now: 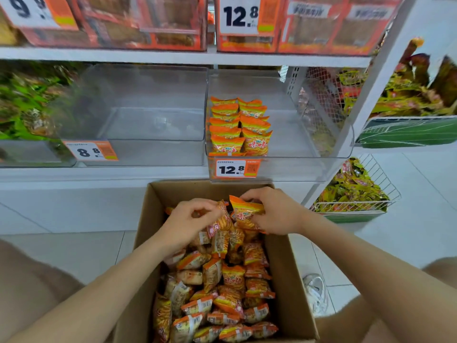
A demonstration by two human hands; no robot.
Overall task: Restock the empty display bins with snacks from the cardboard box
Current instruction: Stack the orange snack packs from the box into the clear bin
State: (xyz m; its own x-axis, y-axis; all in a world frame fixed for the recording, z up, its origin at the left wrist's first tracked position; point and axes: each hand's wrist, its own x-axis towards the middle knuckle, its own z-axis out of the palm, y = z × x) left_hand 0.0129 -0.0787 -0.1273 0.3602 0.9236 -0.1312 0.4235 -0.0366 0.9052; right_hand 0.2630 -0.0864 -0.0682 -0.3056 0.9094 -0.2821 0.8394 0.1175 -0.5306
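An open cardboard box [146, 233] stands on the floor below the shelf, full of small orange snack packets [232, 288]. My left hand [188, 222] reaches into its far end and pinches a packet [223, 222] between thumb and fingers. My right hand [274, 211] grips another orange packet [244, 209] at the box's far right. Above, a clear display bin [296, 144] holds two neat rows of the same packets [238, 127] on its left side. To its left sits a clear bin [148, 115] with nothing in it.
Price tags reading 12.8 [236, 169] and 8.8 [90, 151] hang on the bin fronts. Green packets [27, 102] fill the far-left bin. Wire baskets of yellow packets [353, 191] stand at the right. Orange boxes [138, 23] line the upper shelf. A white shoe [315, 290] is beside the box.
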